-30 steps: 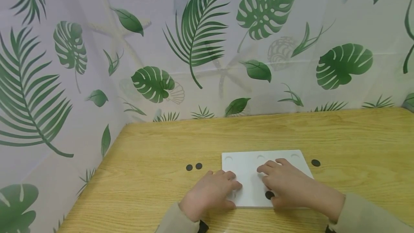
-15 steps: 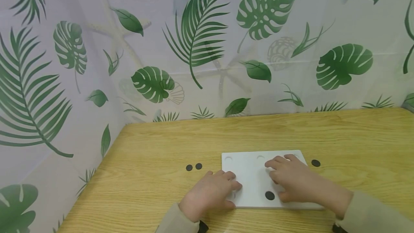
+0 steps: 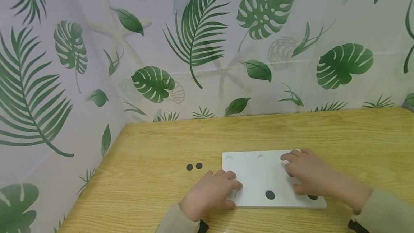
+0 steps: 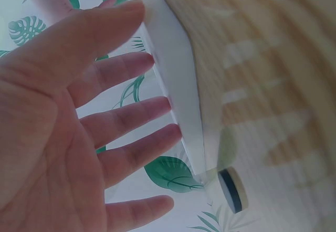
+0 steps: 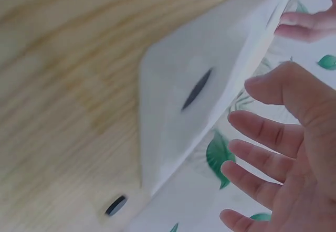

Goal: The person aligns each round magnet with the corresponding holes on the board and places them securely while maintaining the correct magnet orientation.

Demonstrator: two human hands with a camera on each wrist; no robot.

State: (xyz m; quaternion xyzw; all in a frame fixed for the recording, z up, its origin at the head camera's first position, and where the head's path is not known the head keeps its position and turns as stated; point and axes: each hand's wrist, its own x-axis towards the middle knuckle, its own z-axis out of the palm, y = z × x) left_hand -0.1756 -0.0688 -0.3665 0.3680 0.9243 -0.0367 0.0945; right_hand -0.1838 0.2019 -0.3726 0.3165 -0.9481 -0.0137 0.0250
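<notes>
A white rectangular board (image 3: 252, 175) with shallow round recesses lies on the table. One black disc (image 3: 270, 195) sits at the middle of its near edge. Another black disc (image 3: 312, 197), partly covered by my right hand, is at the near right corner. My left hand (image 3: 211, 191) is at the board's left edge, its fingers spread and holding nothing in the left wrist view (image 4: 105, 111). Over the board's right part, my right hand (image 3: 310, 172) has loosely extended fingers, with nothing between them. In the right wrist view a black disc (image 5: 116, 206) lies on the table past the board.
Two black discs, a left one (image 3: 189, 167) and a right one (image 3: 199, 166), lie on the wooden table (image 3: 155, 190) left of the board. A leaf-printed cloth (image 3: 207, 46) hangs behind the table and along its left side.
My right hand has moved right across the board, uncovering the middle disc and now covering the table disc on the right in the head view. My left hand has stayed in place.
</notes>
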